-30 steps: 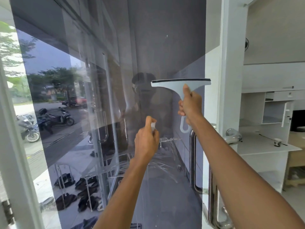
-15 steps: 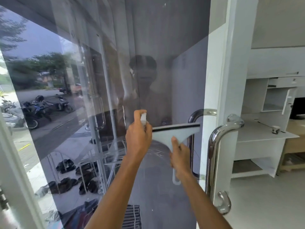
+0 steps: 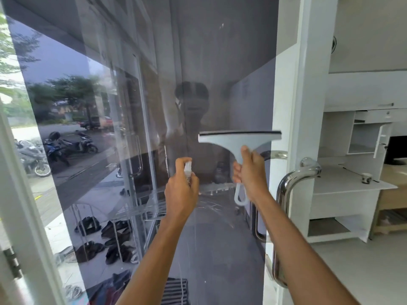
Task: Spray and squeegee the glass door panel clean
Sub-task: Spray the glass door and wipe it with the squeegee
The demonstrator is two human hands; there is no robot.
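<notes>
While both arms reach forward, the person faces the tinted glass door panel (image 3: 136, 150), which fills the middle and left of the view and mirrors a street with parked motorbikes and a row of shoes on a rack. The right hand (image 3: 250, 172) is wrapped around the stem of a pale squeegee (image 3: 239, 140), thumb up along the front, fingers curled behind. Its wide head sits level, the dark rubber strip along the top edge, held up against the right part of the panel (whether the blade actually presses on the glass I cannot tell from here). The looped end of the handle pokes out below the fist.

The left hand (image 3: 181, 192) is clenched round a small clear spray bottle (image 3: 187, 169), just left of the squeegee and a little lower, with a finger resting over the nozzle top. Only the upper part of the bottle shows above the knuckles. The two hands are near each other but not touching.

Faint streaks and arcs mark the glass below the hands. To the right stands the white door frame (image 3: 308, 106) with a curved chrome pull handle (image 3: 293, 181), and beyond it a white desk unit (image 3: 352, 188) with open cubbies.
</notes>
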